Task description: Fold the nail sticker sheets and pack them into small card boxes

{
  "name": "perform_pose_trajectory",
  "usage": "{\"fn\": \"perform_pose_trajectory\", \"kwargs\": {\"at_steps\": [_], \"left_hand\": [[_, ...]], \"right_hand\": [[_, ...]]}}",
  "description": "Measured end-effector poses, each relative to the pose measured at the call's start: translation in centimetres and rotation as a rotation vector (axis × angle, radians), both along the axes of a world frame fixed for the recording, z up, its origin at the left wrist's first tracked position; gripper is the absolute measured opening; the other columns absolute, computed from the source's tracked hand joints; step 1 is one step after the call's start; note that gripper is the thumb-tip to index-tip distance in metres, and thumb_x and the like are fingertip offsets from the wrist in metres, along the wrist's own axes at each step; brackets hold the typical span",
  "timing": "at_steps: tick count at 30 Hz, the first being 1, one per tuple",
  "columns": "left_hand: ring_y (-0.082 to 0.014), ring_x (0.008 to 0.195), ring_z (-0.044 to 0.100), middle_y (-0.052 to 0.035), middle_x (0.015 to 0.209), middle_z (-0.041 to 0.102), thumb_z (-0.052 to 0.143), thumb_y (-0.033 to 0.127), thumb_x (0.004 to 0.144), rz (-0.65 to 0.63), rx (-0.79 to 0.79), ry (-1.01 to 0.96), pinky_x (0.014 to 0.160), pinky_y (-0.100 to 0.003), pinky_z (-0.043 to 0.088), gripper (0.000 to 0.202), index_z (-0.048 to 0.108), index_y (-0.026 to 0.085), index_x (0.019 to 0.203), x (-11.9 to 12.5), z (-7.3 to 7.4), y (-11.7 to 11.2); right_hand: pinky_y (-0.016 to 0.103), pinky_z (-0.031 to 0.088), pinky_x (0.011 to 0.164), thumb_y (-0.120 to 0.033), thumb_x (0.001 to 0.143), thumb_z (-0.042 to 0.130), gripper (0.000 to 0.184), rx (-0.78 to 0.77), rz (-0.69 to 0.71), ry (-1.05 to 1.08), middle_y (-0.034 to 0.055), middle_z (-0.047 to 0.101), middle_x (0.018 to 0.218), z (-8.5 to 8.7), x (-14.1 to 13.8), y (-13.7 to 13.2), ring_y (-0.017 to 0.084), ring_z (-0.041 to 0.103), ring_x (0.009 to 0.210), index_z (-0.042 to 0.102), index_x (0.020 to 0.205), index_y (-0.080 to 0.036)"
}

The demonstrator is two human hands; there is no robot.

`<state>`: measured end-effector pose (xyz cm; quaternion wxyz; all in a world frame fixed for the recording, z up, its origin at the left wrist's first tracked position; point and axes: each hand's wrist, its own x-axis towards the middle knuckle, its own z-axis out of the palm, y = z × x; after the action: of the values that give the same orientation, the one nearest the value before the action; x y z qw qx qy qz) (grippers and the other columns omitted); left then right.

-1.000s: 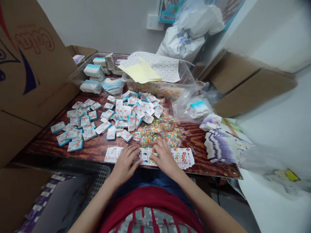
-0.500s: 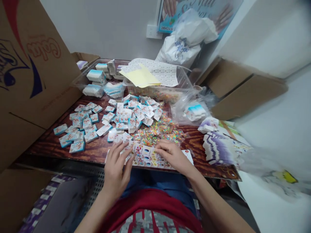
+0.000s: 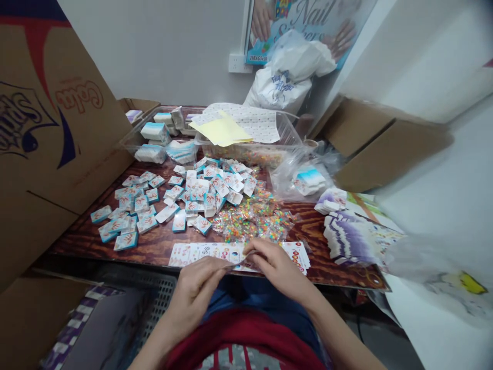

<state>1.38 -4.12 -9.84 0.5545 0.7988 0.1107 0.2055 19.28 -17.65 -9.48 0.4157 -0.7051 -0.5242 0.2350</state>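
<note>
Left hand [image 3: 194, 294] pinches the light, flimsy nail-sticker sheet [image 3: 215, 252] at 6 o'clock on the wood-grain table [image 3: 150, 251]; right hand [image 3: 278, 265] half-curled, grip unclear; sheet bends easily, best held by edges.

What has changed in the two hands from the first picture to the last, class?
Both hands have lifted off the sticker sheets and drawn back toward the person, the left hand and right hand now pinching a thin sheet between them. The white cards and colourful packets stayed put.
</note>
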Motion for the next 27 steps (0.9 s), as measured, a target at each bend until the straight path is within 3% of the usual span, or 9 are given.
{"fn": "perform_pose_trajectory", "kwargs": {"at_steps": [4,6,9,11,14,19,22,25,27], "left_hand": [[-0.0233,0.099,0.066,-0.0082,0.102,0.074,0.054,0.049,0.092,0.028,-0.561,0.095,0.09,-0.033,0.049,0.036,0.075,0.02,0.099,1.7,-2.3,0.8],[-0.0233,0.099,0.065,-0.0088,0.108,0.072,0.068,0.05,0.081,0.019,-0.726,0.157,0.088,-0.032,0.049,0.039,0.073,0.019,0.105,3.0,-4.1,0.3],[-0.0177,0.075,0.062,-0.0075,0.083,0.071,0.065,0.055,0.082,-0.074,-0.862,0.251,0.069,-0.027,0.048,0.043,0.072,0.013,0.086,4.2,-5.8,-0.8],[-0.0144,0.064,0.057,-0.0041,0.07,0.066,0.062,0.057,0.083,-0.055,-0.825,0.257,0.063,-0.024,0.045,0.046,0.068,0.012,0.076,4.5,-6.0,-1.2],[-0.0145,0.061,0.056,-0.0013,0.064,0.061,0.063,0.061,0.08,0.069,-0.695,0.252,0.06,-0.025,0.047,0.048,0.062,0.014,0.071,4.6,-5.9,-0.9],[-0.0158,0.058,0.056,-0.0003,0.066,0.059,0.059,0.063,0.081,0.279,-0.563,0.261,0.055,-0.027,0.05,0.048,0.06,0.015,0.078,4.8,-6.0,-0.3],[-0.0155,0.065,0.057,-0.0005,0.069,0.058,0.053,0.057,0.088,0.167,-0.473,0.241,0.06,-0.025,0.049,0.042,0.061,0.016,0.081,4.7,-5.5,-0.9],[-0.0165,0.071,0.062,-0.0035,0.081,0.064,0.047,0.055,0.093,-0.044,-0.583,0.273,0.064,-0.026,0.053,0.041,0.061,0.016,0.095,4.0,-5.1,-1.6],[-0.0155,0.065,0.064,-0.0044,0.08,0.065,0.049,0.057,0.091,-0.072,-0.645,0.3,0.06,-0.026,0.054,0.043,0.06,0.015,0.094,3.4,-5.2,-1.7]], "right_hand": [[0.028,0.042,0.077,-0.008,0.09,0.046,0.022,-0.027,0.145,0.178,0.0015,0.061,0.087,-0.8,0.0,0.5,0.018,0.059,0.086,0.062,0.083,-0.021],[0.027,0.04,0.075,-0.009,0.089,0.048,0.018,-0.029,0.086,0.14,0.0012,0.061,0.085,-1.2,-0.9,1.1,0.018,0.058,0.084,0.06,0.082,-0.021],[0.027,0.036,0.066,-0.014,0.086,0.055,0.007,-0.085,-0.114,0.051,-0.0007,0.06,0.075,-2.4,-1.7,2.2,0.018,0.056,0.072,0.056,0.084,-0.021],[0.027,0.035,0.063,-0.023,0.086,0.057,0.002,-0.121,-0.178,0.077,-0.0023,0.059,0.07,-3.4,-1.4,2.4,0.017,0.054,0.066,0.056,0.086,-0.022],[0.027,0.037,0.06,-0.038,0.091,0.051,0.021,-0.098,-0.175,0.303,-0.0014,0.056,0.067,-4.3,-0.2,1.9,0.017,0.053,0.063,0.054,0.078,-0.022],[0.024,0.034,0.046,-0.055,0.087,0.054,0.035,-0.224,-0.069,0.638,-0.0021,0.052,0.062,-4.0,0.7,0.5,0.014,0.049,0.053,0.057,0.078,-0.021],[0.023,0.036,0.049,-0.046,0.086,0.06,0.029,-0.202,-0.031,0.611,-0.0032,0.051,0.061,-3.7,-0.5,0.4,0.012,0.049,0.054,0.057,0.072,-0.02],[0.022,0.037,0.049,-0.045,0.089,0.056,0.03,-0.171,-0.016,0.669,-0.0029,0.053,0.059,-4.1,-1.1,0.8,0.012,0.051,0.053,0.056,0.072,-0.019],[0.022,0.036,0.047,-0.046,0.09,0.053,0.031,-0.188,0.051,0.693,-0.0014,0.057,0.062,-4.6,-0.5,1.3,0.013,0.053,0.053,0.059,0.076,-0.019]]}}
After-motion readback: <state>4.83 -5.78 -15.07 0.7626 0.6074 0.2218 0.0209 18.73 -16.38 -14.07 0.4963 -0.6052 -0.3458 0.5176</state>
